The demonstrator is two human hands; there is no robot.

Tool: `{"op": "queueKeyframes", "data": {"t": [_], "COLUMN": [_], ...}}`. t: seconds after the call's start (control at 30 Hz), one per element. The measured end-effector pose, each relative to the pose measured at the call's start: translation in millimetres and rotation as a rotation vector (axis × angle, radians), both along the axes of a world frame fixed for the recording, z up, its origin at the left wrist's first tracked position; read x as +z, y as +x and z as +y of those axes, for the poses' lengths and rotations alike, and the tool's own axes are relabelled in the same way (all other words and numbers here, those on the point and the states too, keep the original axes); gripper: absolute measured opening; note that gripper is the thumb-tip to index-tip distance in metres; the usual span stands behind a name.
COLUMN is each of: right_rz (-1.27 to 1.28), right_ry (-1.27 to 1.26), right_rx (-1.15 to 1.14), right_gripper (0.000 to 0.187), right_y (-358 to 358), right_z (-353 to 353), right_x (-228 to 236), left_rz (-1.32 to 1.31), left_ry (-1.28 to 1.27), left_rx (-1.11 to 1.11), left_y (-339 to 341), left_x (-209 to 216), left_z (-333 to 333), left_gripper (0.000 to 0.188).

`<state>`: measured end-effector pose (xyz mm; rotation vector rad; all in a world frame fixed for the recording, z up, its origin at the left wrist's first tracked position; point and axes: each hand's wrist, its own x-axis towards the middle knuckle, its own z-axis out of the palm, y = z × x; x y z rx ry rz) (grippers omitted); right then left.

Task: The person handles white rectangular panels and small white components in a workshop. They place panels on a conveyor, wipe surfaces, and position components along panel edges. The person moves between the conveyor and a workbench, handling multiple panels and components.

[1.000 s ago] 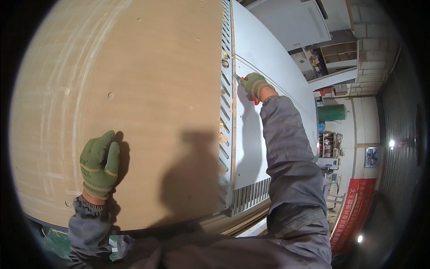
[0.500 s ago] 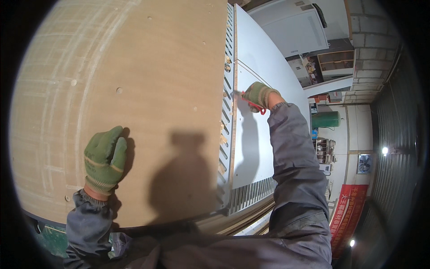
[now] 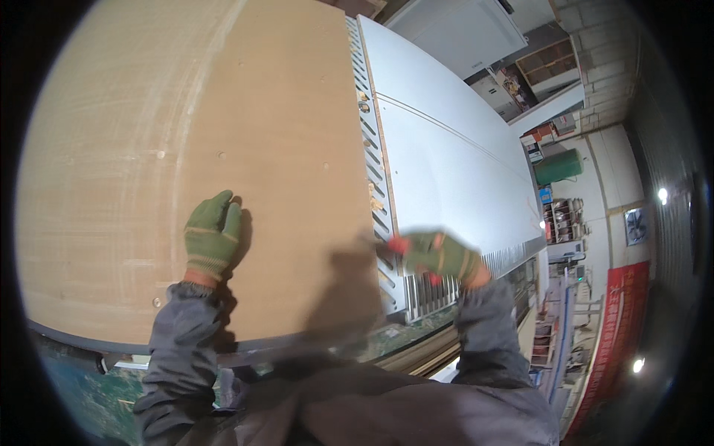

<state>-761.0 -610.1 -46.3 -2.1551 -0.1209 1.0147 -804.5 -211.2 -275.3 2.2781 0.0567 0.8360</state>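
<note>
Gloved in green, my left hand (image 3: 213,238) rests palm down on a large brown board (image 3: 282,111), fingers stretched and thumb apart. My right hand (image 3: 440,256), in a like glove, is closed around a red-handled tool (image 3: 398,244). Its dark, slim tip points left over a slotted metal strip (image 3: 384,223) and is blurred, so its exact kind is hard to tell. Beside the strip lies a white panel (image 3: 454,156) with a raw wood-coloured edge and grooves across it. The right hand is over this panel's near end.
Pale wood chips (image 3: 375,195) sit on the strip. A comb-like metal grille (image 3: 433,294) borders the panel's near end. Farther right are a white cabinet (image 3: 455,33), a green cylinder (image 3: 559,167), shelves and a red banner (image 3: 617,327). Green floor (image 3: 89,390) shows at lower left.
My right hand has come nearer along the panel's edge with the red-handled tool. The view has turned and shifted. My left hand still lies flat on the brown board.
</note>
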Motion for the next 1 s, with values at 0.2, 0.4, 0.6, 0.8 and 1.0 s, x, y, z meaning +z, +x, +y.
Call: {"op": "queueKeyframes", "data": {"t": [0.2,0.4,0.6,0.8,1.0], "right_rz": [-0.504,-0.865,-1.164,-0.821,-1.259], "right_ry": [-0.04,-0.221,-0.249,-0.242,0.492], "right_rx": [0.908,0.639,0.627,0.62,0.592], "right_gripper": [0.036,0.03,0.038,0.04,0.026], "right_y": [-194,-252,-226,-232,-241], "right_z": [28,79,94,78,60], "right_x": [-166,-270,-300,-292,-235], "left_rz": [0.361,0.414,0.45,0.562,0.572], "left_ry": [0.185,0.336,0.164,-0.243,-0.617], "left_rx": [-0.282,-0.391,-0.22,0.268,0.485], "left_y": [-30,-150,-288,-405,-447], "left_x": [32,30,38,0,-29], "left_z": [-6,-12,-7,-31,-54], "left_gripper": [0.035,0.06,0.044,0.04,0.05]}}
